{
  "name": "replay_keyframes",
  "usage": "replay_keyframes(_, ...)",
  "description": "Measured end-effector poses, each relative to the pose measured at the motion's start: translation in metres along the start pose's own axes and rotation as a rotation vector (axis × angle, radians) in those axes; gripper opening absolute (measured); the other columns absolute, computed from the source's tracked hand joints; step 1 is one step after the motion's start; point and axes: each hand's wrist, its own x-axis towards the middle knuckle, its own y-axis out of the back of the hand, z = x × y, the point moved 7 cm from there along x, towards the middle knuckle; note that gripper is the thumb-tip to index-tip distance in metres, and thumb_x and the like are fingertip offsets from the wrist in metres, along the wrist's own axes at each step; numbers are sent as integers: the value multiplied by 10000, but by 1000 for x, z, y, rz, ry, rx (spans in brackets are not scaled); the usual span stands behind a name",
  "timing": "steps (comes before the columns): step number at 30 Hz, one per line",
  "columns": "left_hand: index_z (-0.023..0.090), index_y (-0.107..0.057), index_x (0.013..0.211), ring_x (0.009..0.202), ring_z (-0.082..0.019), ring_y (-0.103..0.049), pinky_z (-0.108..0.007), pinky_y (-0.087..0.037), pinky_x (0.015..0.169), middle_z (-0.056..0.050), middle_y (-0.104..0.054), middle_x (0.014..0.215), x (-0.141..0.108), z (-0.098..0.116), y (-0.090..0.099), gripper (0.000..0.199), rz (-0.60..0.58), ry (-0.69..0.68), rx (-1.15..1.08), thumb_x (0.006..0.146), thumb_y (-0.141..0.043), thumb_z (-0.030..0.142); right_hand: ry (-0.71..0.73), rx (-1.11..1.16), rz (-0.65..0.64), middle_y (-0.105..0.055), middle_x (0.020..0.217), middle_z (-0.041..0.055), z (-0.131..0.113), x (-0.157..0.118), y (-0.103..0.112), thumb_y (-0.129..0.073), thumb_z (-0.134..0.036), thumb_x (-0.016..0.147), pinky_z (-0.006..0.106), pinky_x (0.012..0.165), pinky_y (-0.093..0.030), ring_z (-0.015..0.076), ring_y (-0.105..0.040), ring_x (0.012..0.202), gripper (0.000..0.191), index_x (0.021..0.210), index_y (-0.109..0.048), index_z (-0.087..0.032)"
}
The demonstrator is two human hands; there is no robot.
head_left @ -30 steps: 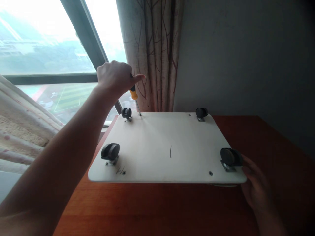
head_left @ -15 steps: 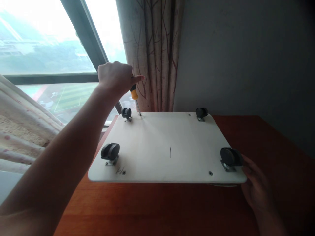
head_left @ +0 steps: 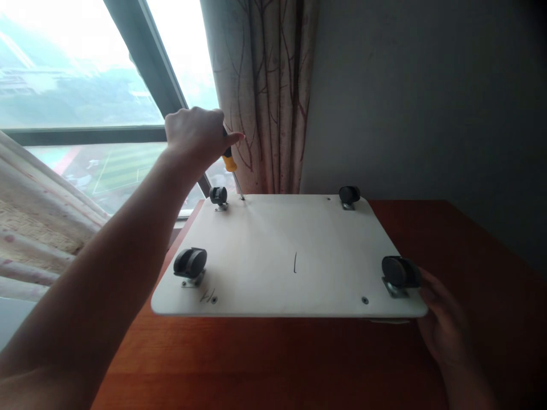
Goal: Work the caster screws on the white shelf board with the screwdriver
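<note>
My left hand is closed around the handle of a screwdriver with a black and yellow grip. The tilted metal shaft ends at a screw hole near the far left corner of a white board. My thumb sticks out along the handle. At the near right corner, in shadow, my right hand grips the board's edge beside a black caster; its fingertips are partly hidden behind that wheel. More black casters stand at the near left, far left and far right corners.
The board lies wheels up over a reddish-brown wooden table. Screw heads and pen marks show on its surface. Behind are a window, a patterned curtain and a grey wall.
My left hand and the top of the screwdriver have shifted slightly left, so the shaft leans more. Its tip stays at the same hole. My right hand keeps its place at the corner.
</note>
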Motion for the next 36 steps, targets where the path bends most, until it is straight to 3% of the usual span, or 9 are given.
replay_keyframes(7, 192, -491, 1402, 1088, -299, -626, -388, -502, 913, -112, -662, 1212, 7, 4, -9, 642, -96, -121, -260, 829, -639, 439, -21, 14, 15, -685, 1312, 8, 4, 2, 3, -739, -439, 809, 455, 1071, -443, 325, -551, 1307, 366, 1155, -740, -319)
replay_keyframes(11, 239, -603, 1264, 1078, -326, -617, -451, -493, 918, -113, -667, 1167, 2, 3, -6, 522, -53, -83, -184, 867, -554, 575, -24, 20, 20, -683, 1315, -3, 3, 1, 3, -736, -442, 811, 411, 1034, -468, 301, -566, 1290, 360, 1152, -739, -328)
replay_keyframes(15, 189, -660, 1145, 1089, -402, -614, -552, -457, 937, -158, -658, 1110, -2, 2, -2, 662, -18, -15, -98, 850, -476, 752, -9, 15, 17, -687, 1308, -9, 2, 1, 2, -729, -446, 817, 375, 988, -498, 278, -591, 1255, 351, 1150, -737, -335)
replay_keyframes(20, 207, -502, 1397, 1066, -354, -624, -471, -497, 890, -151, -659, 1155, -1, 2, -2, 664, -32, -33, -117, 874, -539, 615, -7, -8, 1, -683, 1313, -2, 3, 1, 3, -712, -444, 838, 372, 972, -509, 280, -586, 1264, 355, 1171, -727, -323)
replay_keyframes(23, 179, -581, 1303, 1026, -338, -636, -451, -511, 855, -145, -669, 1101, -2, 2, -1, 574, -44, -34, -105, 898, -515, 579, -13, 1, 4, -693, 1294, -5, 4, 1, 3, -722, -429, 833, 353, 962, -505, 273, -583, 1265, 349, 1165, -729, -323)
replay_keyframes(27, 157, -684, 1116, 1092, -386, -620, -538, -464, 932, -131, -661, 1048, -4, 0, 3, 668, -15, 7, -43, 897, -438, 738, -38, 47, 18, -695, 1287, -17, 4, 0, 2, -738, -418, 818, 319, 930, -504, 255, -590, 1253, 348, 1155, -736, -332)
replay_keyframes(31, 162, -617, 1278, 1179, -416, -579, -561, -431, 984, -158, -645, 1174, -1, -1, -1, 624, -59, -21, -124, 908, -499, 650, -50, 56, 41, -694, 1287, -20, 4, 1, 3, -754, -420, 803, 318, 918, -504, 251, -602, 1227, 350, 1142, -740, -332)
replay_keyframes(34, 175, -489, 1414, 1153, -351, -599, -464, -470, 958, -135, -641, 1225, 1, 3, -6, 637, -102, -104, -219, 879, -590, 507, -31, 39, 24, -694, 1286, -10, 3, 1, 2, -748, -428, 805, 334, 940, -495, 260, -597, 1233, 364, 1153, -739, -324)
replay_keyframes(36, 170, -520, 1376, 1131, -339, -610, -440, -484, 930, -131, -647, 1206, 1, 6, -6, 583, -114, -139, -224, 881, -577, 474, -20, 33, 17, -692, 1291, -14, 2, 1, 2, -743, -430, 810, 336, 948, -490, 259, -595, 1237, 358, 1153, -739, -329)
